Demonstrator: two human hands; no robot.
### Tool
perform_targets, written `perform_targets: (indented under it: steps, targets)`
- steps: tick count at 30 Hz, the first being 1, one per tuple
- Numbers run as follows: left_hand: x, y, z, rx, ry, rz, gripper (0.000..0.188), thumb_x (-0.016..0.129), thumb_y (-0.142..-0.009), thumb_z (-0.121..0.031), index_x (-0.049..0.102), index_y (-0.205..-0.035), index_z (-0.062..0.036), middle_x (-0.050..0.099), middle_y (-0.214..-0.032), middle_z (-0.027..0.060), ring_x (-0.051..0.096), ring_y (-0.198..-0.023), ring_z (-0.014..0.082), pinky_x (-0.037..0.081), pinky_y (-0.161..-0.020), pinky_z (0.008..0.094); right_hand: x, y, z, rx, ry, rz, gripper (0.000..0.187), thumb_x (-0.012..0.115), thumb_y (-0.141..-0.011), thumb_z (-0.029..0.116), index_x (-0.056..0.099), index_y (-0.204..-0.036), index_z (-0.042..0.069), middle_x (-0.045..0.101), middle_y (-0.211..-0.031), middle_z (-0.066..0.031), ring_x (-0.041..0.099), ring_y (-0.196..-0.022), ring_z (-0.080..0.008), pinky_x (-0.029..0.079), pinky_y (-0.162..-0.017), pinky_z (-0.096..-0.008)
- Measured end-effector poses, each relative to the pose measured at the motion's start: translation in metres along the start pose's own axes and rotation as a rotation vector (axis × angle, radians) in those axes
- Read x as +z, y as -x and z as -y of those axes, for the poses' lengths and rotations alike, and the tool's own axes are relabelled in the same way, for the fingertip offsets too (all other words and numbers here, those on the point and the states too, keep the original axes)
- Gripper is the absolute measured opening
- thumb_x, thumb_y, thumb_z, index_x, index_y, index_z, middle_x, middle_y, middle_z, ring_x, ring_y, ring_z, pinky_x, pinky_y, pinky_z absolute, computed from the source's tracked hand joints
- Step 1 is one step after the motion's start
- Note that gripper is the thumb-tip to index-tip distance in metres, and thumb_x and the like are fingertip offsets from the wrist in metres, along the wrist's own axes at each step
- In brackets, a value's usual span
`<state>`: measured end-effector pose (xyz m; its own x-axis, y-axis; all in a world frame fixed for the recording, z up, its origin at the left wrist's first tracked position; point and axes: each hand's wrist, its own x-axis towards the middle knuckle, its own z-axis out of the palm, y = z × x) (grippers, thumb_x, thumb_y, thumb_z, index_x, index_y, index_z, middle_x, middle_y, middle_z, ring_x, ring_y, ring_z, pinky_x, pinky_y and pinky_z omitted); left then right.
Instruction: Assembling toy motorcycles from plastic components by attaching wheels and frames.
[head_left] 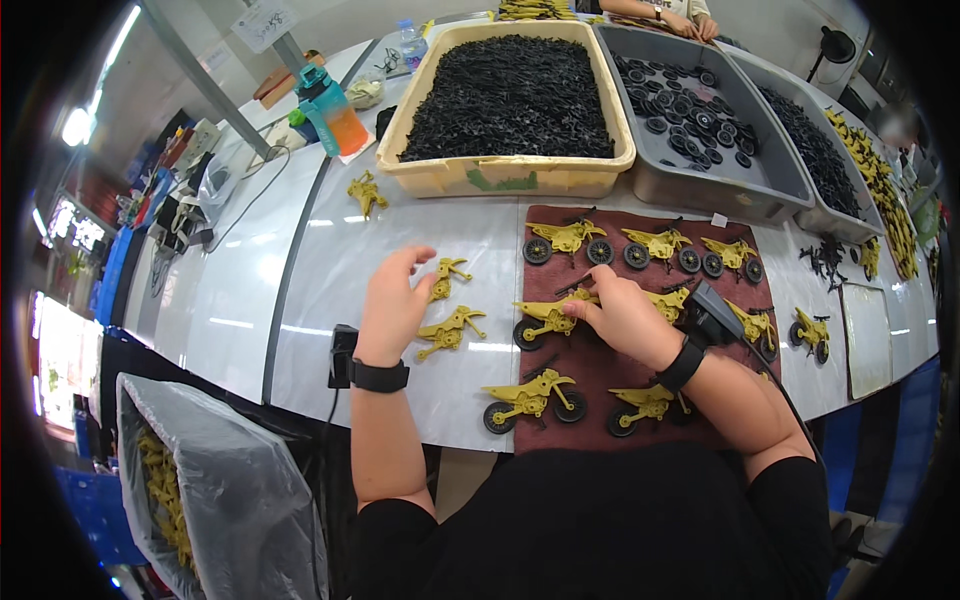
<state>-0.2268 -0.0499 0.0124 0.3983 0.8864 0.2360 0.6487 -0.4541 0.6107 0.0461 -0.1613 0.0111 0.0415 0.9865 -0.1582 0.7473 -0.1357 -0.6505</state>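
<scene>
My left hand (393, 305) is open above the white table, thumb and fingers apart, its thumb close beside a yellow toy motorcycle body (448, 279) without wheels. Just below lies another wheelless body (452, 332). My right hand (630, 318) is closed at the front end of a yellow toy motorcycle (543, 318) on the dark red mat (590, 362). That motorcycle has a black rear wheel; my fingers partly hide its front. More toy motorcycles with black wheels stand around it, among them one at the mat's near edge (535, 400) and one at the far edge (567, 240).
Beyond the mat stand a cream bin (500, 180) of small black parts, a grey bin (715, 190) with black wheels and another grey bin (860, 228). A blue-and-orange bottle (330, 112) is at far left. A plastic-lined container (225, 470) holds yellow parts. A co-worker's hands (690, 24) are opposite.
</scene>
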Motion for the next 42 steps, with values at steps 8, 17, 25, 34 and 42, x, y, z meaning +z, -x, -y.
perform_targets:
  steps: [8, 17, 25, 34, 42]
  targets:
    - [0.012, -0.008, 0.017, -0.130, -0.561, 0.286, 0.039, 0.073, -0.070, -0.019, 0.063, -0.105, -0.0052, 0.063, -0.098, 0.0128, 0.059, -0.097, 0.0316, 0.043, -0.085, 0.0436, -0.006, 0.004, -0.006, -0.184, 0.180, -0.349, 0.056, 0.068, -0.086, 0.025, 0.047, -0.125, -0.009, 0.064, -0.094, -0.0228, 0.062, -0.088, -0.0353, 0.050, -0.077, -0.0416]
    - [0.031, -0.051, -0.032, 0.400, -0.159, 0.085, 0.034, 0.073, -0.067, -0.010, 0.063, -0.099, -0.0023, 0.059, -0.098, 0.0149, 0.058, -0.094, 0.0330, 0.049, -0.080, 0.0396, -0.048, -0.034, -0.010, -0.190, -0.159, -0.288, 0.029, 0.061, -0.088, 0.019, 0.063, -0.106, -0.004, 0.067, -0.095, -0.0202, 0.065, -0.088, -0.0350, 0.051, -0.077, -0.0399]
    - [0.097, -0.083, -0.054, 0.487, -0.072, 0.225, 0.034, 0.073, -0.071, -0.012, 0.068, -0.103, -0.0043, 0.065, -0.101, 0.0099, 0.061, -0.096, 0.0285, 0.048, -0.082, 0.0388, -0.036, -0.064, -0.024, -0.123, 0.121, -0.223, 0.028, 0.066, -0.083, 0.018, 0.065, -0.096, -0.006, 0.065, -0.088, -0.0249, 0.063, -0.087, -0.0392, 0.049, -0.078, -0.0447]
    - [0.104, -0.082, -0.051, 0.490, -0.112, 0.227, 0.030, 0.073, -0.073, -0.015, 0.069, -0.102, -0.0055, 0.066, -0.105, 0.0083, 0.061, -0.099, 0.0265, 0.043, -0.086, 0.0383, -0.019, -0.066, -0.040, -0.187, 0.229, -0.340, 0.022, 0.068, -0.081, 0.016, 0.063, -0.091, -0.004, 0.061, -0.090, -0.0226, 0.059, -0.091, -0.0385, 0.048, -0.083, -0.0434]
    - [0.115, -0.083, -0.044, 0.507, -0.071, 0.228, 0.027, 0.073, -0.073, -0.013, 0.069, -0.098, -0.0040, 0.068, -0.095, 0.0088, 0.062, -0.090, 0.0295, 0.047, -0.081, 0.0380, -0.017, -0.063, -0.038, -0.178, 0.226, -0.346, 0.023, 0.069, -0.079, 0.013, 0.062, -0.095, -0.001, 0.057, -0.099, -0.0206, 0.057, -0.095, -0.0377, 0.047, -0.085, -0.0431]
